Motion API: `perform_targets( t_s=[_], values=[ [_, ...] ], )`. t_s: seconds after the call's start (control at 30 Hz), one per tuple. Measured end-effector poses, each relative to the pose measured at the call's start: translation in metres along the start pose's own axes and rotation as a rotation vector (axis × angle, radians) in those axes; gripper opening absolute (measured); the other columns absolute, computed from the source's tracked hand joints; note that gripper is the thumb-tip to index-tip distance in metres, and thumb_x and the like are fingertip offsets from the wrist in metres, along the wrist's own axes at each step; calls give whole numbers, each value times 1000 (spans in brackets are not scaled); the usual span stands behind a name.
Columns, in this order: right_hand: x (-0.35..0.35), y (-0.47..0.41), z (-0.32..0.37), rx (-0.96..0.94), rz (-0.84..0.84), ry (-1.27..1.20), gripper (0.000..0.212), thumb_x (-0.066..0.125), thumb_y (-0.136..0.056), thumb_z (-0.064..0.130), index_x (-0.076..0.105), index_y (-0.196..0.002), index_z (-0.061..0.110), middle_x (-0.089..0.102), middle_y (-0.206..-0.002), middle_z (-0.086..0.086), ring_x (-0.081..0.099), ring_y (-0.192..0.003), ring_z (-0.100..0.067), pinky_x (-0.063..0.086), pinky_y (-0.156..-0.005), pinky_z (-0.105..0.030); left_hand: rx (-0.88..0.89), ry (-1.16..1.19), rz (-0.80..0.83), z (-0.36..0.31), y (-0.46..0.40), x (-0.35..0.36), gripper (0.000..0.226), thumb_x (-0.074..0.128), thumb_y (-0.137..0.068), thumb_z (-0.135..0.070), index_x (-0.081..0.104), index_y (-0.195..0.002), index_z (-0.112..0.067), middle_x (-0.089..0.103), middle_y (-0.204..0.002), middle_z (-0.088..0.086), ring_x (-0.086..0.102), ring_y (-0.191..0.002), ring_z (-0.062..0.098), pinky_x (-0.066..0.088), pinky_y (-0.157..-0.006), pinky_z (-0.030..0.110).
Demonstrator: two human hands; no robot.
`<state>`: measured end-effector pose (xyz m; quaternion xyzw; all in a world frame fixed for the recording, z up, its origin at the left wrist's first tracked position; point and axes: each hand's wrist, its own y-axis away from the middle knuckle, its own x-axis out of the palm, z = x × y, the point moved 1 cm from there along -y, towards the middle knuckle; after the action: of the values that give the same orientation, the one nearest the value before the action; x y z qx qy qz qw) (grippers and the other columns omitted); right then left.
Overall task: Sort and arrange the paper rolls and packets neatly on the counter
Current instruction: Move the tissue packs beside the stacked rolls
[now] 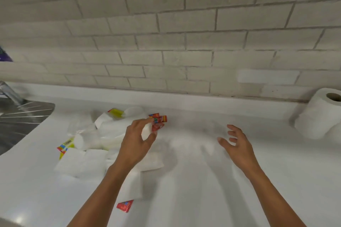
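- far left there's a ribbed stainless steel sink drainer (22,116) set into the glossy white worktop (203,190)
- next to it, a messy heap of white paper packets with yellow and red printed ends (103,134), some flat, some on top of each other, pretty blurry tbh
- left hand (136,142) is raised over the right edge of that heap, thumb and fingertips pinching a small white packet with a red printed end (156,122)
- a loose red packet end (125,205) lies on the worktop near the front edge, just beside the left forearm
- right hand (236,143) hovers above the bare worktop, fingers spread and loosely bent, gripping nothing, well apart from the left hand
- far right, a white toilet paper roll with a brown cardboard core (321,112) stands against the grey brick-tile wall (166,33)
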<state>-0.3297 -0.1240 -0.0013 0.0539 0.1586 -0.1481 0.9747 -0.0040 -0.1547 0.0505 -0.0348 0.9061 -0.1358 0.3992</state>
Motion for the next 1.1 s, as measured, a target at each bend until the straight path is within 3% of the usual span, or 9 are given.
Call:
perform_targets(
  t_s=[0.1, 0.23, 0.47, 0.63, 0.83, 1.1],
  values=[
    [28, 6, 8, 12, 44, 3, 56, 73, -88, 30, 48, -138, 31, 54, -130, 3, 54, -114, -18, 42, -87, -29, -96, -117, -30, 45, -8, -26, 43, 66, -89, -35, 56, -131, -35, 52, -136, -5, 45, -129, 20, 44, -98, 36],
    [67, 12, 24, 30, 78, 2, 53, 73, -88, 33, 50, -136, 33, 55, -128, 5, 56, -112, -17, 41, -84, -27, -169, -261, 26, 96, -31, -58, 54, 69, -85, -40, 51, -136, -33, 46, -143, 1, 42, -130, 29, 47, -96, 48],
    [115, 19, 42, 44, 97, 12, 53, 72, -89, 36, 49, -136, 35, 53, -128, 7, 55, -112, -15, 42, -84, -26, -115, -478, 353, 150, -69, -62, 90, 71, -75, -58, 25, -150, -42, 23, -160, 0, 22, -146, 25, 28, -114, 43],
    [137, 22, 48, 60, 87, 24, 53, 72, -89, 37, 48, -136, 36, 53, -128, 7, 55, -113, -15, 43, -82, -25, -108, -589, 555, 171, -88, -51, 112, 72, -60, -72, 12, -152, -47, 10, -164, -1, 17, -149, 25, 22, -117, 48],
    [146, 24, 47, 101, 67, 23, 53, 72, -88, 40, 49, -136, 37, 53, -128, 7, 57, -112, -13, 45, -77, -21, -58, -710, 572, 184, -100, -43, 117, 67, -49, -80, 14, -148, -47, 34, -153, -3, 36, -132, 28, 32, -99, 48],
    [143, 26, 40, 186, 52, -37, 51, 70, -88, 45, 49, -134, 40, 53, -126, 10, 58, -109, -6, 44, -73, -17, 7, -636, 490, 181, -110, -38, 96, 66, -59, -67, 24, -143, -45, 51, -131, 1, 45, -122, 29, 34, -97, 45]
  ],
)
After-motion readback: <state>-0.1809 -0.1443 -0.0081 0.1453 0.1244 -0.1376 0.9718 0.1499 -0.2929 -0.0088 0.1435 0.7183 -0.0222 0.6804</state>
